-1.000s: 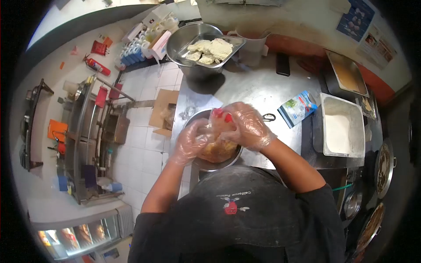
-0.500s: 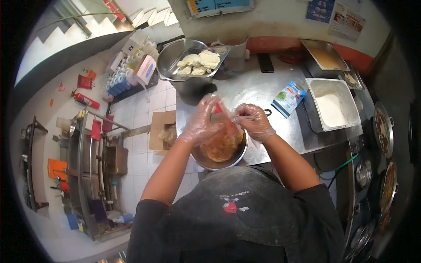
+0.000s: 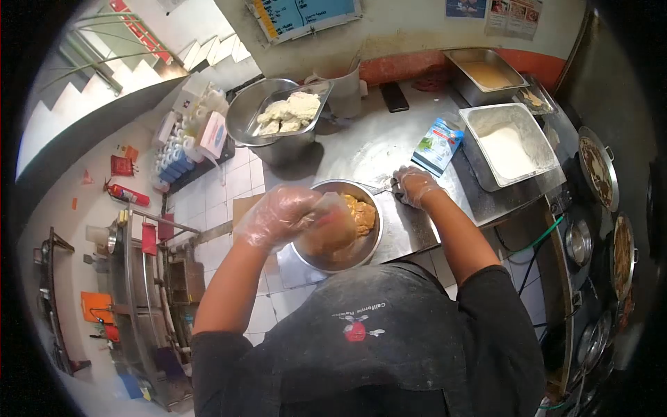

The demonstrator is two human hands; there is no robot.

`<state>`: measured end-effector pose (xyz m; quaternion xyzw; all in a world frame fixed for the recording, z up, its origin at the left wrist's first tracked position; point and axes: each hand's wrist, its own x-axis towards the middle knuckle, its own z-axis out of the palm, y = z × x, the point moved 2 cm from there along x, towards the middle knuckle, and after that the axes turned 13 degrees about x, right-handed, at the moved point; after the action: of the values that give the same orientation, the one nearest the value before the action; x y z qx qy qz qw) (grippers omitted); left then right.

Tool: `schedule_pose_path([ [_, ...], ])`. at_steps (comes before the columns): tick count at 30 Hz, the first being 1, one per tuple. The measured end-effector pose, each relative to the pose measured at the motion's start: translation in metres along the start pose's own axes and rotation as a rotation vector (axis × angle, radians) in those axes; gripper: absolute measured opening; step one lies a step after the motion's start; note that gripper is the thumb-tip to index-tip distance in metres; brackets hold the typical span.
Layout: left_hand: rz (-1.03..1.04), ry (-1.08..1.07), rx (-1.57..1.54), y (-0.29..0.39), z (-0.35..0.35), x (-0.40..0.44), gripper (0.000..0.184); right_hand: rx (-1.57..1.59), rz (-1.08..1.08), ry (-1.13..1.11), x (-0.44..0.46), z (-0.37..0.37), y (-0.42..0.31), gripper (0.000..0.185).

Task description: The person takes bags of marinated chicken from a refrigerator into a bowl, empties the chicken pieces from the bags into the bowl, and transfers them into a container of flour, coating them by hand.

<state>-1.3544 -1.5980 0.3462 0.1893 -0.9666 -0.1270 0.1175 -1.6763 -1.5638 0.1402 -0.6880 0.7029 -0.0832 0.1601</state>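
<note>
Both of my hands wear clear plastic gloves. My left hand (image 3: pixel 281 214) is closed on a see-through plastic bag (image 3: pixel 332 226) with reddish residue, held over the left side of a steel bowl (image 3: pixel 377 240). Inside the bowl lies orange-brown, sauced food that looks like raw meat pieces (image 3: pixel 363 217), partly hidden behind the bag. My right hand (image 3: pixel 417 186) is low over the steel table, right of the bowl, its fingers closed round the black handles of what look like scissors (image 3: pixel 379 190). Their thin metal blades point left toward the bowl's rim.
A blue-and-white packet (image 3: pixel 438 146) lies beyond my right hand. Farther right sits a pan of white powder (image 3: pixel 507 149), behind it a pan of yellowish liquid (image 3: pixel 486 75). A phone (image 3: pixel 394 97) lies at the back. A tray of pale battered pieces (image 3: pixel 288 115) rests on a large pot (image 3: pixel 278 149).
My hands have parted: the left moved left with the bag, while the right let go of the bag and moved onto the scissors on the table. The camera view has shifted slightly.
</note>
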Motion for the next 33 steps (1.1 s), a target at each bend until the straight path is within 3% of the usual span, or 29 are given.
schedule_pose_path([
  [2, -0.084, 0.067, -0.043, -0.002, 0.002, -0.007, 0.012, -0.062, 0.053, -0.106, -0.002, -0.002, -0.004, 0.028],
  [5, -0.198, -0.023, 0.203, 0.001, 0.000, -0.004, 0.015, -0.042, 0.065, -0.041, -0.012, 0.009, -0.008, 0.026],
  [7, -0.231, 0.042, 0.281, 0.005, -0.001, -0.001, 0.016, -0.043, 0.092, 0.061, -0.017, 0.032, 0.000, 0.028],
  [11, -0.224, 0.220, 0.283, 0.015, 0.007, 0.014, 0.018, -0.099, 0.137, -0.172, -0.030, 0.043, 0.009, 0.025],
  [14, -0.368, 0.045, 0.247, 0.022, 0.011, 0.024, 0.014, -0.008, 0.209, -0.179, -0.042, 0.028, 0.015, 0.023],
  [22, -0.141, 0.252, 0.131, 0.011, 0.009, 0.011, 0.012, 0.642, 0.329, -0.290, -0.077, 0.013, 0.058, 0.040],
  [23, -0.139, 0.269, 0.102, 0.010, 0.008, 0.011, 0.014, 0.735, 0.302, -0.305, -0.080, 0.011, 0.059, 0.049],
  [26, -0.161, 0.237, 0.057, 0.003, 0.008, 0.012, 0.012, 1.072, 0.249, -0.251, -0.086, 0.003, 0.043, 0.052],
  [27, -0.180, 0.244, 0.010, 0.002, 0.010, 0.012, 0.010, 1.037, 0.084, -0.207, -0.087, -0.004, 0.030, 0.063],
  [30, -0.187, 0.250, -0.038, 0.004, 0.014, 0.015, 0.008, 1.184, -0.190, -0.005, -0.076, -0.030, -0.029, 0.063],
  [32, -0.109, 0.227, 0.044, 0.012, 0.009, 0.023, 0.008, 1.629, -0.139, -0.067, -0.060, -0.029, -0.074, 0.057],
  [33, -0.084, 0.243, 0.049, 0.012, 0.011, 0.025, 0.010, 1.599, -0.246, -0.019, -0.048, -0.025, -0.095, 0.056],
])
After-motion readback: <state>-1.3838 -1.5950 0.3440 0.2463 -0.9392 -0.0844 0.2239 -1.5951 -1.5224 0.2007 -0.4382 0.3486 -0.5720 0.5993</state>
